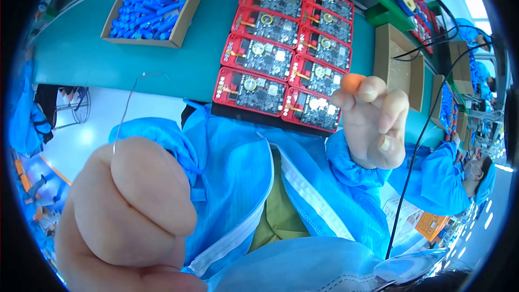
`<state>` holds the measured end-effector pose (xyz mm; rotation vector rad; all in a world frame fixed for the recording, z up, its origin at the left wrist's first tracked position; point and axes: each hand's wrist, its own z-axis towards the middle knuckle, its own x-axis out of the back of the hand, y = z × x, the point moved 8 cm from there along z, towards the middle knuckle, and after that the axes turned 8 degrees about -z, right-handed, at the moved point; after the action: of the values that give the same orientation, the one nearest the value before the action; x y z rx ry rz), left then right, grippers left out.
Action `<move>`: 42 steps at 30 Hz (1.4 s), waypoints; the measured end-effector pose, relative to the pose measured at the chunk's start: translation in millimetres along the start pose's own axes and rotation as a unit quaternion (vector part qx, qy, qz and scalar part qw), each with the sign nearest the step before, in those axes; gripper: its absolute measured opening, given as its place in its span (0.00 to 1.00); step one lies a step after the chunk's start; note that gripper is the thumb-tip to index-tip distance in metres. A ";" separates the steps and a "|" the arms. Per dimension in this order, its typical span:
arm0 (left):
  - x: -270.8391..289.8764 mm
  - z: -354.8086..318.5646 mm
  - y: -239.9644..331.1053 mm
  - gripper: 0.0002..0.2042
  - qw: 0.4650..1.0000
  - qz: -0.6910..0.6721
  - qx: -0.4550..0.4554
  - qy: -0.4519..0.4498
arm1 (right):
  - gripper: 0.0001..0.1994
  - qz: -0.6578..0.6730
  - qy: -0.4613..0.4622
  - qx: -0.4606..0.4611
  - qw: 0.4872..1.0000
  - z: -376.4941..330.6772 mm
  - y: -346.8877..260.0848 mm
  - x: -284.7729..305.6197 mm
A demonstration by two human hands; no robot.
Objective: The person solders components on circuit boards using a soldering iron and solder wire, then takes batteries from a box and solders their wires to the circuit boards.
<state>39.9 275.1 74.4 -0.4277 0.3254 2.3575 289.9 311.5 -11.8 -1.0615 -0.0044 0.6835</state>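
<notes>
Head view: two hands are raised close to the camera above a teal bench [92,48]. The left hand [127,211] is a closed fist with the fingers curled tight together, pinching one thin wire [125,109] that rises from the knuckles and bends over at its top. The right hand [373,121] has its fingers curled loosely, with the thumb and forefinger pressed on one small orange piece [354,82] at the fingertips; what the piece is cannot be told.

Behind the right hand, on the bench, lie ten red trays [286,48] in two columns of five, each holding one circuit board [253,91]. The orange piece sits just right of the nearest tray in the right column. Left of the trays stands one open cardboard box [186,19] full of blue tubes [151,2], too many to count. Right of the trays is a second cardboard box [397,62], its contents not visible. Farther right, another person in a blue coat [443,176] sits at the bench.
</notes>
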 end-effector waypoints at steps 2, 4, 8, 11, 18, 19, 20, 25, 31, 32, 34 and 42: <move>-1.1 2.1 -13.7 0.04 0.999 0.013 0.038 0.004 | 0.12 -0.005 0.022 -0.009 1.000 -0.9 4.2 12.9; 0.2 4.1 -28.0 0.06 0.997 0.024 0.078 0.005 | 0.11 -0.013 0.032 -0.036 0.999 -1.4 4.2 21.5; -0.7 8.5 -42.3 0.10 0.985 0.034 0.159 -0.055 | 0.13 -0.012 0.067 -0.072 0.995 2.7 5.0 30.0; 26.6 -5.1 -53.5 0.13 0.976 0.112 0.185 0.022 | 0.14 -0.022 0.104 -0.068 0.992 4.6 8.9 45.5; 86.1 -62.9 -101.5 0.11 0.921 0.202 0.330 0.043 | 0.20 -0.010 0.172 -0.048 0.984 2.7 10.0 77.1; 92.8 -71.8 -112.4 0.11 0.879 0.285 0.382 -0.011 | 0.20 -0.011 0.175 -0.044 0.984 1.4 8.0 81.1; 99.2 -82.2 -122.7 0.11 0.824 0.366 0.427 -0.062 | 0.22 -0.019 0.171 -0.039 0.984 1.3 8.4 86.9; 106.9 -86.3 -167.8 0.13 0.786 0.465 0.400 -0.072 | 0.18 -0.149 0.289 -0.149 0.934 3.9 10.7 119.6; 123.5 -97.2 -228.0 0.13 0.615 0.644 0.328 -0.315 | 0.07 -0.428 0.298 -0.123 0.845 20.4 22.4 187.7; 122.8 -93.9 -232.8 0.11 0.635 0.651 0.274 -0.313 | 0.10 -0.541 0.274 -0.106 0.788 28.2 27.2 193.6; 124.7 -90.6 -251.2 0.09 0.632 0.656 0.266 -0.315 | 0.20 -0.675 0.245 -0.115 0.687 35.6 37.8 206.3; 182.7 -110.4 -318.9 0.15 0.716 0.566 0.324 -0.250 | 0.20 -0.747 0.178 -0.106 0.632 59.5 91.3 229.4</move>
<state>155.6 576.0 -133.7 1.0497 1.3882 3.0357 406.5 505.6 -126.8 -1.0137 -0.5848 -1.0906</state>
